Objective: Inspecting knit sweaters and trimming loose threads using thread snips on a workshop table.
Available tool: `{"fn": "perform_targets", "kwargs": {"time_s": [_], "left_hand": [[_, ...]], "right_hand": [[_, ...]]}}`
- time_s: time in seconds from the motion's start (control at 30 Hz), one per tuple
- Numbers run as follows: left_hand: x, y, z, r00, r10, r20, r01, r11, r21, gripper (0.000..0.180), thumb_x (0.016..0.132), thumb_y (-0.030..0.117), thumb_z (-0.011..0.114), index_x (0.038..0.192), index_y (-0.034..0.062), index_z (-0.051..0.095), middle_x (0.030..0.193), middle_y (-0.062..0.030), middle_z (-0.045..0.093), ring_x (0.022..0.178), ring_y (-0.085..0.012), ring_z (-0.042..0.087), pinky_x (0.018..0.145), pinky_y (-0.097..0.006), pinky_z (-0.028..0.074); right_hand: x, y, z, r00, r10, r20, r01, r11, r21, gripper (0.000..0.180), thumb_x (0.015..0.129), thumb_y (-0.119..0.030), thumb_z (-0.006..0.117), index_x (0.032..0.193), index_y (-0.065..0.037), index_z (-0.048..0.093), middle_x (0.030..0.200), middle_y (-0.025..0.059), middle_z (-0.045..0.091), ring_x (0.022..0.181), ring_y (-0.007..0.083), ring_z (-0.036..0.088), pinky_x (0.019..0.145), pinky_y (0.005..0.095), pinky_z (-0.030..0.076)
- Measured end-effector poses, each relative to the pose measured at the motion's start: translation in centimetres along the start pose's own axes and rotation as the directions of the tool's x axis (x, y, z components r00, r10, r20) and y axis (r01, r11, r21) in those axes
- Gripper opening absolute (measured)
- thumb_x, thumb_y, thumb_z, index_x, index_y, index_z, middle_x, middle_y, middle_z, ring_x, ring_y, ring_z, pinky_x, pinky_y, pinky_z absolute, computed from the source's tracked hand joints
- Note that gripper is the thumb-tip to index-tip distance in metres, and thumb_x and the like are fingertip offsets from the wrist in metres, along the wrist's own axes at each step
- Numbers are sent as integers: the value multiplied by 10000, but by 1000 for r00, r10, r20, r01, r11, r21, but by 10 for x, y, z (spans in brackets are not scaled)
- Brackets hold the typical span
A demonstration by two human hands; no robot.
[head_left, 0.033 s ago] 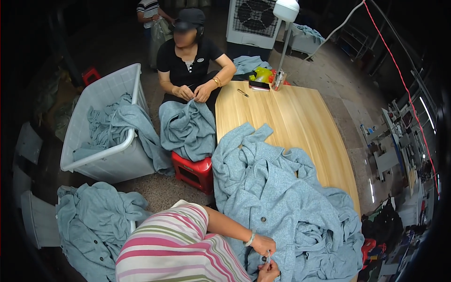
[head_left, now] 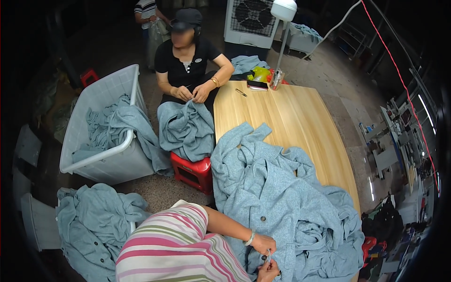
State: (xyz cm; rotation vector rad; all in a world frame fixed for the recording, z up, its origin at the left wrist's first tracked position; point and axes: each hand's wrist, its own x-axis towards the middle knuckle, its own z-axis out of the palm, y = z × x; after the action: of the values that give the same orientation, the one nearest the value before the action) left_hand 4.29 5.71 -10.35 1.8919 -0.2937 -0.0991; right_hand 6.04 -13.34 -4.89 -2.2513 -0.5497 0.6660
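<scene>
A blue-grey knit cardigan (head_left: 277,197) lies bunched over the near part of the wooden table. My left hand (head_left: 263,244), with a pale bracelet at its wrist, is closed in a pinch on the cardigan's front edge. Just below it, my right hand (head_left: 268,271) pinches the same edge, partly cut off by the lower border. A dark button (head_left: 264,258) sits beside the fingertips of both hands. Farther up the front is another button (head_left: 263,218). Whether the fingers also hold a thread or small tool is too small to tell.
Across the table (head_left: 300,113), a seated person (head_left: 190,66) handles another blue-grey knit (head_left: 185,129) on a red stool (head_left: 193,174). A grey bin (head_left: 112,162) holds more knits; a garment heap (head_left: 96,221) lies at left. A lamp (head_left: 283,10) and small scissors (head_left: 241,92) are at the far end.
The view has shifted slightly, moving the far things a little to the left. Both hands stay at the same spot on the cardigan's edge.
</scene>
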Motion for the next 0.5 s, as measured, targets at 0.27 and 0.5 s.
{"fn": "perform_targets", "kwargs": {"time_s": [0.27, 0.5], "left_hand": [[3, -38, 16, 953, 157, 260, -97, 968, -231, 200, 807, 195, 684, 873, 15, 625, 755, -65, 635, 684, -142, 552, 625, -332, 462], [-10, -1, -42, 981, -118, 152, 120, 993, -2, 211, 814, 224, 693, 851, 21, 646, 768, -95, 654, 700, -141, 592, 649, -317, 480]], "right_hand": [[-28, -4, 20, 960, -117, -254, 138, 989, 63, 155, 868, -95, 552, 916, 44, 601, 774, 149, 614, 694, 208, 570, 636, 334, 462], [-38, -5, 16, 988, 105, -111, -103, 994, 28, 166, 838, -193, 646, 907, -43, 628, 833, 166, 631, 764, 352, 616, 661, 397, 483]]}}
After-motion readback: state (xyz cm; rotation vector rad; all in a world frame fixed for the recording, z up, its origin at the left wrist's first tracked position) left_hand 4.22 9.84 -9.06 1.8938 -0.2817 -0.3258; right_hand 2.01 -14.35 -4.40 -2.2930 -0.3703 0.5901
